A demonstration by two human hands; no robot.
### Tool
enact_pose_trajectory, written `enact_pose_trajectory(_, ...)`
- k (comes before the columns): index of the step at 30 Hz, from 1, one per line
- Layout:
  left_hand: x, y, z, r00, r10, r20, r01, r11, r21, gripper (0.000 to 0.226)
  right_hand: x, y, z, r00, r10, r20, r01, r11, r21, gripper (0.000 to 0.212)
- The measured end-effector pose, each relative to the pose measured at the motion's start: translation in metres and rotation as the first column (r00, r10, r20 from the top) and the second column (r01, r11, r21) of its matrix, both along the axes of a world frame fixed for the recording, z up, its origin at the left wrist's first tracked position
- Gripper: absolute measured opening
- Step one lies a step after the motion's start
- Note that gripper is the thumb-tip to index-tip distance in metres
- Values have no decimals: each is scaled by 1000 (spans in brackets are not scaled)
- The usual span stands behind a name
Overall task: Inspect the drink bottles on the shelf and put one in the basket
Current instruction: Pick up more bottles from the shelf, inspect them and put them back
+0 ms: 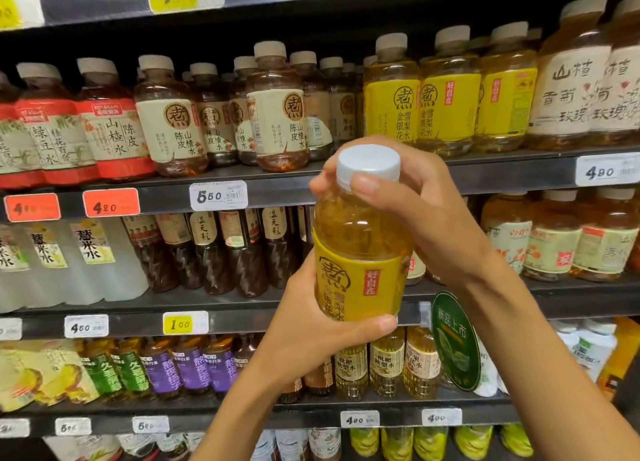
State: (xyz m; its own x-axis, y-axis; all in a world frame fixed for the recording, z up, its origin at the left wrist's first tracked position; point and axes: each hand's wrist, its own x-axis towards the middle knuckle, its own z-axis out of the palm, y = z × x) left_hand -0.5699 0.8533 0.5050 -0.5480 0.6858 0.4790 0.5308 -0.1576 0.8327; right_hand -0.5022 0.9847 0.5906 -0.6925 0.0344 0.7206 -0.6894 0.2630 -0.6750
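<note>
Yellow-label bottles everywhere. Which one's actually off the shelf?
The yellow-label bottle with the white cap, held in front of the shelves: left hand grips its base, right hand its neck. The shelf row has beige caps.

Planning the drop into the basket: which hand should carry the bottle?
Probably the left hand: it wraps the yellow-labelled plastic bottle's body, while the right hand only pinches near its white cap.

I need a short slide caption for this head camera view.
Both hands, left hand and right hand, hold a yellow-label bottle before stocked shelves.
</note>
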Motion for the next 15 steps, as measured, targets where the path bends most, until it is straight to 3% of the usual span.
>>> enact_pose_trajectory(4,7,3,-1,998,64,-17,-63,997,43,74,-4,-3,1,997,-63,-43,56,988,-144,16)
enact_pose_trajectory(7,15,7,-4,965,228,-133,-217,972,91,101,-7,-6,2,985,-169,-36,151,945,-291,17)
enact_pose_trajectory(10,23,14,-3,925,350,-145,-341,936,88,120,-7,-9,6,974,-222,45,223,907,-356,18)
enact_pose_trajectory(15,24,17,-2,930,353,-105,-346,935,80,102,-2,1,17,959,-128,252,201,936,-288,29)
